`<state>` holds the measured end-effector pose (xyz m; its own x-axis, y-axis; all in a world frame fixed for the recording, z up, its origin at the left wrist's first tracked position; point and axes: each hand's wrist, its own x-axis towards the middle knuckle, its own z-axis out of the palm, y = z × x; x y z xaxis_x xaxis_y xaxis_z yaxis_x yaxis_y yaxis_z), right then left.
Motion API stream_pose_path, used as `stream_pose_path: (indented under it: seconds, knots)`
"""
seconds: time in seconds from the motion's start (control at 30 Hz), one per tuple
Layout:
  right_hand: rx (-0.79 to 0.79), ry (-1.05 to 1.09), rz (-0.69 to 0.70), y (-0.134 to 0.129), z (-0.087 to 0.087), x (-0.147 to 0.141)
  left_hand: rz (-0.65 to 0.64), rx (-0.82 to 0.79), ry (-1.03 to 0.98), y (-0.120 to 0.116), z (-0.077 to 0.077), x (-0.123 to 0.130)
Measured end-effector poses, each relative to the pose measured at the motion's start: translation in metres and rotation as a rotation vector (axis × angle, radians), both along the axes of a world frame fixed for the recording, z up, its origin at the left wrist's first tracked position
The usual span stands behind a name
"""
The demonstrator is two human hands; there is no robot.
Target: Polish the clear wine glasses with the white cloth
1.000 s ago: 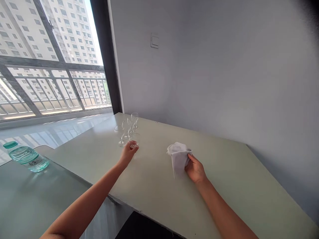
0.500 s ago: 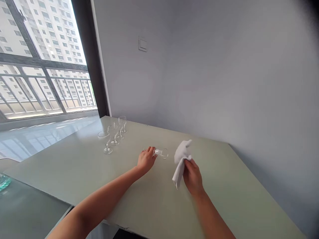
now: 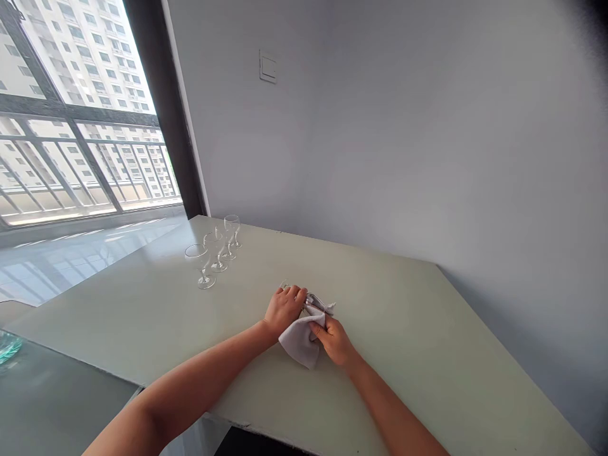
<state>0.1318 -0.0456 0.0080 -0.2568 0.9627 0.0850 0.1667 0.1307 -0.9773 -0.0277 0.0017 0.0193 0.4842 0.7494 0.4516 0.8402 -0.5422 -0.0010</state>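
My left hand (image 3: 285, 309) is closed around a clear stemmed glass (image 3: 284, 284) held on its side above the middle of the table. Only a sliver of its rim shows past my fingers; the rest is hidden by my hand and the cloth. My right hand (image 3: 336, 341) grips a pale grey-white cloth (image 3: 303, 342), bunched over the glass's right end and hanging down below. The two hands are close together, with the cloth between them.
Several clear stemmed glasses, the nearest one (image 3: 204, 266) included, stand upright in a row at the back left of the pale table (image 3: 403, 304). A greenish glass object (image 3: 8, 347) sits at the far left on a lower surface. Walls border the table behind and right.
My right hand has moved left with the cloth, from apart to against the glass's end. My left hand still holds the glass in nearly the same place. The view has shifted slightly.
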Motion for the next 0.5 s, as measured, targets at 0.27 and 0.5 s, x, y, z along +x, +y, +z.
stream_pose_path:
  seconds: [0.27, 0.5]
  knots:
    - [-0.201, 0.303, 0.03, 0.002, 0.007, 0.01, -0.275, 0.277, -0.096, 0.004, 0.006, -0.009]
    - [-0.045, -0.044, 0.118, -0.003, 0.021, 0.022, -0.428, -0.019, -0.036, 0.011, 0.011, -0.024]
